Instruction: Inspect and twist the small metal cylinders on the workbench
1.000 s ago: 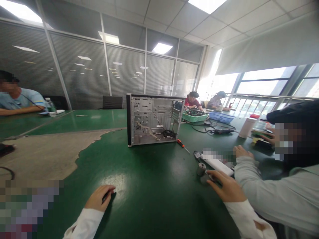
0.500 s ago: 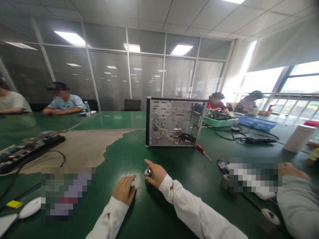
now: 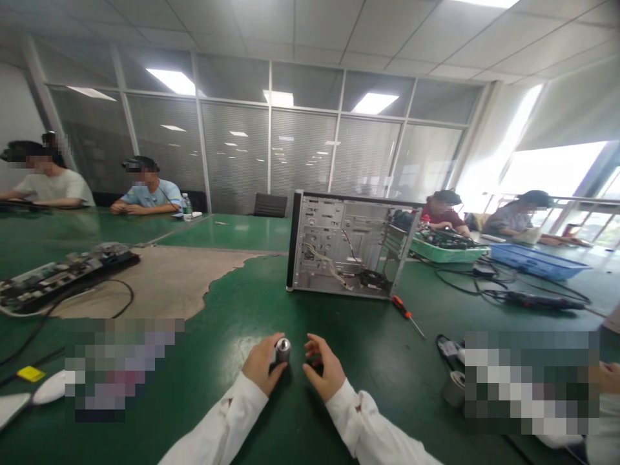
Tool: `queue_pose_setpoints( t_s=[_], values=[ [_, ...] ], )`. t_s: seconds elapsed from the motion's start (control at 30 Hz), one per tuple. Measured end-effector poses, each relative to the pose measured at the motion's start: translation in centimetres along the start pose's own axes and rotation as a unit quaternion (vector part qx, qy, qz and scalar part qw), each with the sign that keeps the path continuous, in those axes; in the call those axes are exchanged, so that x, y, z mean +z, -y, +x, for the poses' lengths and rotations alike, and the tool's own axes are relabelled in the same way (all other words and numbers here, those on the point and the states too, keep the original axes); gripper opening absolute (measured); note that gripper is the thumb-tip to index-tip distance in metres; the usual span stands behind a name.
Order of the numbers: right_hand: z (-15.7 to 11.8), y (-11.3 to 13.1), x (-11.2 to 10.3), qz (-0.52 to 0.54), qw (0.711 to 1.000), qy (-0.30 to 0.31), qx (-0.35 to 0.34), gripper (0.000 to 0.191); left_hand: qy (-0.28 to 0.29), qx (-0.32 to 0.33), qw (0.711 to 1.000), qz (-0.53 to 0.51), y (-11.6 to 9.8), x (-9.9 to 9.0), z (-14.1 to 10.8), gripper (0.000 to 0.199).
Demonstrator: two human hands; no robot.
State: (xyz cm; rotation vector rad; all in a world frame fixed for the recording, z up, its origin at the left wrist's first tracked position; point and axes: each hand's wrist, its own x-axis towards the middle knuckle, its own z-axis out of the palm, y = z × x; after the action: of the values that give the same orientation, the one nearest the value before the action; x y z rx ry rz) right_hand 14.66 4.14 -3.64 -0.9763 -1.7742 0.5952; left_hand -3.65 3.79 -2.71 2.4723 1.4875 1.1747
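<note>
A small silver metal cylinder (image 3: 283,349) with a bright tip on top stands upright just above or on the green table; which of these I cannot tell. Around its left side curl the thumb and fingers of my left hand (image 3: 264,365), gripping it. My right hand (image 3: 327,368) is a little to the right, thumb and fingers apart and curved, with nothing in it. Beyond both hands an opened computer case (image 3: 349,245) stands upright, cables and a dark fan-like part inside. By its lower right corner lies a red-and-black screwdriver (image 3: 407,316).
A circuit-board assembly (image 3: 68,278) with cables lies at left. At right are a metal roll-shaped part (image 3: 454,389), a green basket (image 3: 450,254) of parts, a blue basket (image 3: 540,261) and a black corded tool (image 3: 542,299). Several people sit around the table; a neighbour's hand (image 3: 609,376) shows at the right edge.
The metal cylinder has passed from my right hand to my left. My right hand has drawn back to the right, and the view has turned slightly left.
</note>
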Motion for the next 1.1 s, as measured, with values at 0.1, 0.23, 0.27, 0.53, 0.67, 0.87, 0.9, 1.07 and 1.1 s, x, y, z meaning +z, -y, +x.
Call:
queue_pose_setpoints(
  t_s=[0.1,0.23,0.27,0.53,0.67,0.87,0.9,1.07,1.1],
  values=[
    [0.0,0.2,-0.1,0.002,1.000,0.024,-0.010,0.058,0.004,0.033,0.999,0.015,-0.2,-0.3,-0.2,0.035],
    [-0.2,0.5,-0.5,0.013,0.999,0.030,-0.011,0.057,0.001,0.072,0.997,0.041,-0.5,-0.3,-0.3,0.030],
    [-0.2,0.5,-0.5,0.013,0.999,0.030,-0.011,0.057,-0.002,0.075,0.996,0.041,-0.5,-0.3,-0.4,0.028],
    [0.0,0.4,-0.7,0.006,0.998,0.054,-0.015,0.056,0.003,-0.021,0.998,-0.051,-1.4,-1.0,0.0,0.023],
    [-0.2,1.1,-0.9,0.003,0.997,0.067,-0.030,0.058,-0.003,-0.089,0.988,-0.130,-1.4,-0.9,-0.1,0.034],
    [-0.4,2.1,-1.1,-0.006,0.991,0.113,-0.077,0.061,0.016,-0.140,0.937,-0.321,-1.1,0.1,-0.2,0.041],
    [-0.5,2.2,-1.1,-0.010,0.989,0.117,-0.085,0.061,0.020,-0.146,0.923,-0.354,-1.1,0.3,-0.3,0.041],
    [-0.4,2.2,-1.3,-0.007,0.989,0.106,-0.103,0.058,0.017,-0.188,0.859,-0.476,-0.7,0.9,-0.4,0.046],
    [-0.3,2.2,-1.3,-0.002,0.989,0.103,-0.103,0.057,0.015,-0.199,0.850,-0.488,-0.6,1.0,-0.5,0.048]
  ],
)
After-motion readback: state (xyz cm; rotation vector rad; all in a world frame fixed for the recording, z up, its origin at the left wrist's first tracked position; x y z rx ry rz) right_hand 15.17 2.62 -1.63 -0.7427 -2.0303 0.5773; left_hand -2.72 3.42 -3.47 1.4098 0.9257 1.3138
